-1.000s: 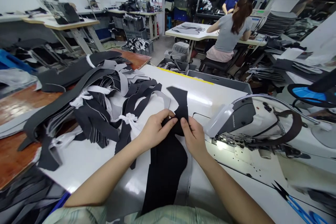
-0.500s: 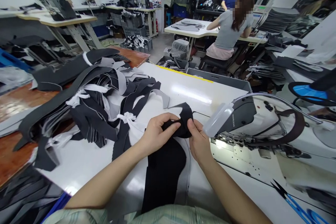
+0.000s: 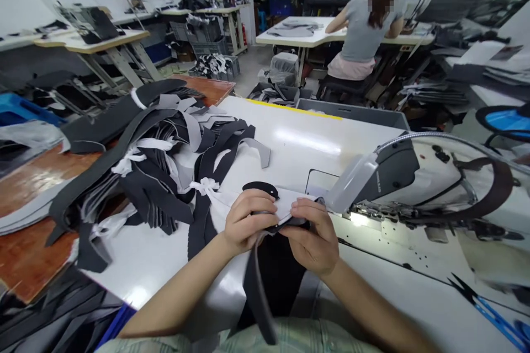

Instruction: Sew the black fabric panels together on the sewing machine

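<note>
With the fingers of my left hand [image 3: 250, 224] and right hand [image 3: 315, 238] pinching the fabric piece [image 3: 285, 209] left of the sewing machine [image 3: 397, 174], I'd align its edges before loosening.

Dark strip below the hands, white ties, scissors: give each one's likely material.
Dark strip: probably thick fabric or thin foam; matte face, smooth bend.
White ties: likely matte cloth, crumpled at the knots.
Scissors: thin, pointed dark blades suggest metal; blue handles may be plastic or painted metal.
</note>
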Motion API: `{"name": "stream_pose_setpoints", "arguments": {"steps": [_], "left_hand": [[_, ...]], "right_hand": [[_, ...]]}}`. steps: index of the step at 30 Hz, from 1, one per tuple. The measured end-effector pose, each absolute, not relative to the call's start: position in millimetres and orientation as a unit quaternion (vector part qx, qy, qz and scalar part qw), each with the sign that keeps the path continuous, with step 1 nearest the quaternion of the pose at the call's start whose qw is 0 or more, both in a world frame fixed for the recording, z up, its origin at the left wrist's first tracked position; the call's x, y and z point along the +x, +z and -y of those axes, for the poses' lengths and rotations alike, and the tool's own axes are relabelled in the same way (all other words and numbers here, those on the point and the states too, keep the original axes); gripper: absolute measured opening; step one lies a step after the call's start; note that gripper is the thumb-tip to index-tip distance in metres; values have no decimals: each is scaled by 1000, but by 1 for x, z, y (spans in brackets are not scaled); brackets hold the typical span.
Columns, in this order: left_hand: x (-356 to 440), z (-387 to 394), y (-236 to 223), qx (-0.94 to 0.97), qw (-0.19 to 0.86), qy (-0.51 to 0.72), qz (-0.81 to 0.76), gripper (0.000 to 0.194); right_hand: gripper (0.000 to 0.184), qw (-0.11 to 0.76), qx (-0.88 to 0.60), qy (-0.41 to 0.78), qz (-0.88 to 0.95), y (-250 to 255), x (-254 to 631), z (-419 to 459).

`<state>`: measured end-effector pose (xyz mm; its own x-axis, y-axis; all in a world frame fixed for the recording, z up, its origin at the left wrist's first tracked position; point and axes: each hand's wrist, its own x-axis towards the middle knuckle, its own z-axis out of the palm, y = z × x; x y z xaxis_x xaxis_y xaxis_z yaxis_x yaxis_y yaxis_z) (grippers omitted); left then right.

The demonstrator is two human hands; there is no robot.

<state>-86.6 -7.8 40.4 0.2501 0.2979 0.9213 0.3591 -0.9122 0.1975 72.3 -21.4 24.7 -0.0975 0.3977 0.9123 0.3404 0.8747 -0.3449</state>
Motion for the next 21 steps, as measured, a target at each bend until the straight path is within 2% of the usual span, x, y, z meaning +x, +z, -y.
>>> {"name": "stream_pose_setpoints", "arguments": {"steps": [6,15,21], "left_hand": [[-88,14,44,-788,60,-579,200,10],[-85,26,53,-846,67,-494,189,17],[-94,30,46,-868,7,-453,203,16]], "right_hand": [[18,615,-262,-1,744,17,77,19],[25,625,-277,40,729,3,81,20],[23,634,-305,84,706,5,79,23]]}}
